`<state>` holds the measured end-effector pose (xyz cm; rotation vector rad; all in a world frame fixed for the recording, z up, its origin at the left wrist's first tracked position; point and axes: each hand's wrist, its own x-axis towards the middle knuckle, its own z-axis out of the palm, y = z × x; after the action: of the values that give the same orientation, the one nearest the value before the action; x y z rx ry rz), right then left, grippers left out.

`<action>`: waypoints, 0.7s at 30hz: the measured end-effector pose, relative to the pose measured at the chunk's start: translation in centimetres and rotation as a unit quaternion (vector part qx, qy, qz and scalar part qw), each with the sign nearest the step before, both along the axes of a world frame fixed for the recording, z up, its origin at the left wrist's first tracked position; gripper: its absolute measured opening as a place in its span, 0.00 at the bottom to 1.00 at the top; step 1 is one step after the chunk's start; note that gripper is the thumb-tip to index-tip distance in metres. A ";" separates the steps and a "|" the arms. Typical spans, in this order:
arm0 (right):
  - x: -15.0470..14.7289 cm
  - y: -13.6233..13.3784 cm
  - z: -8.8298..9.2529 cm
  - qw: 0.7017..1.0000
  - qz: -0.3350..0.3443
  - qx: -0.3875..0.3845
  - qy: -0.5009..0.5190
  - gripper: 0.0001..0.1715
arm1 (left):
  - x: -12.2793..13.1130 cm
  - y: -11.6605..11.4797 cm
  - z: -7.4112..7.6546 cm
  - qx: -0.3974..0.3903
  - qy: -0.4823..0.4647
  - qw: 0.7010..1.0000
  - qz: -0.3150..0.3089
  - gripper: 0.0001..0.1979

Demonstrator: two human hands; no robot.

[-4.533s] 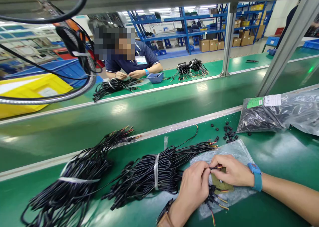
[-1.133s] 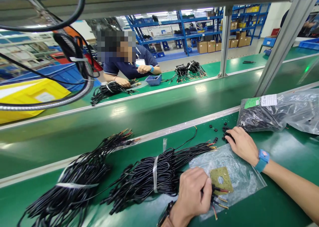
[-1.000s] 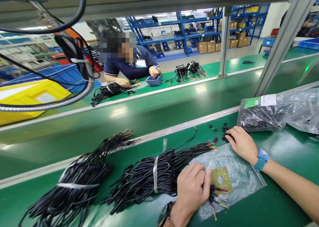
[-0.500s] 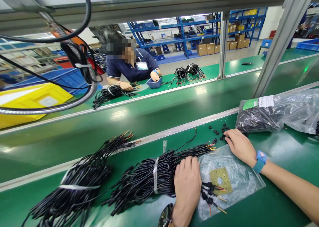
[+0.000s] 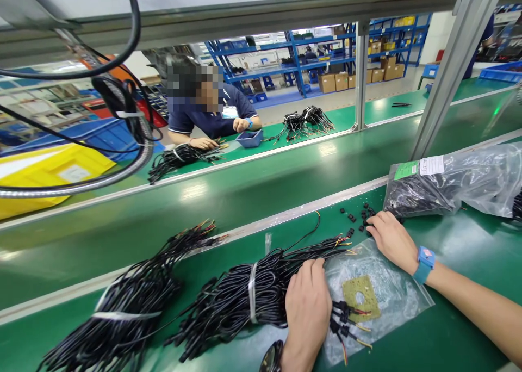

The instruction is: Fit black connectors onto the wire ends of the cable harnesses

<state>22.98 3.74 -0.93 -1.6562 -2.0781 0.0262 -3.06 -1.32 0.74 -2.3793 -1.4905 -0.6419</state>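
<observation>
My left hand (image 5: 308, 304) lies flat, fingers stretched, on the right end of a tied bundle of black cables (image 5: 232, 298). Just right of it, a few short cables with black connectors and coloured wire ends (image 5: 346, 326) lie on a clear plastic bag (image 5: 391, 304), beside a tan square plate with a hole (image 5: 359, 298). My right hand (image 5: 391, 239), with a blue wristband, rests palm down farther back. Its fingertips touch a scatter of small black connector pieces (image 5: 350, 218). I see nothing held in either hand.
A second black cable bundle (image 5: 122, 307) lies at the left. A bag of black parts (image 5: 428, 190) sits at the right. The green conveyor belt (image 5: 244, 192) runs behind a metal rail. Across it a co-worker (image 5: 207, 111) handles cables by a blue tray (image 5: 249, 138). A slanted metal post (image 5: 452, 67) stands at the right.
My right hand left the wire it was working on and reached back to the small black pieces. My left hand let go of the connector cables and slid up onto the bundle.
</observation>
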 end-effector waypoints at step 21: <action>-0.4 -0.3 0.5 1.000 -0.006 0.009 0.010 0.06 | -0.1 -0.8 0.8 -0.086 -0.108 0.970 -0.200 0.05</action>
<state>22.61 3.49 -0.42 -1.6519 -2.0472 0.0195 -3.17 -2.07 1.50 -2.8587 -1.1872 -0.9197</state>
